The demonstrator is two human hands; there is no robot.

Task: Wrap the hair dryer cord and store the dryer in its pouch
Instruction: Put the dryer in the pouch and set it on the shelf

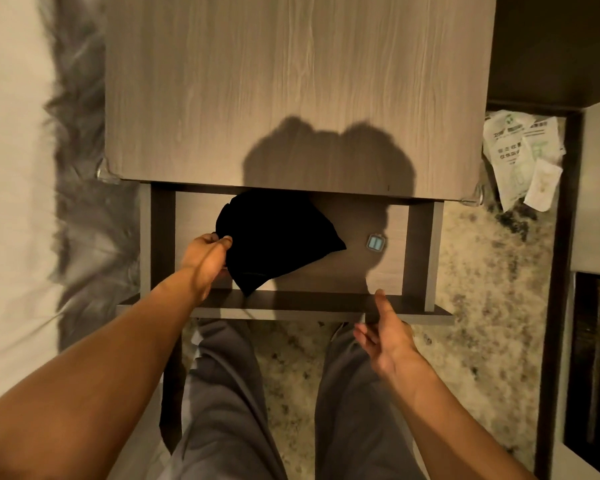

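Head view: black pouch (278, 237) lies in the open drawer (417, 244) under the bench (291, 81), its back end tucked beneath the bench edge. Left hand (205, 252) pinches the pouch's left edge between thumb and fingers; right hand (383, 336) hovers spread, holding nothing, near the drawer front. No dryer or cord shows, so whether it is inside the pouch cannot be told. Risks, as I judge them: a one-edge pinch may slip or tip the contents out, and the pouch may snag on the bench edge or knock the small blue item (376, 242) nearby.
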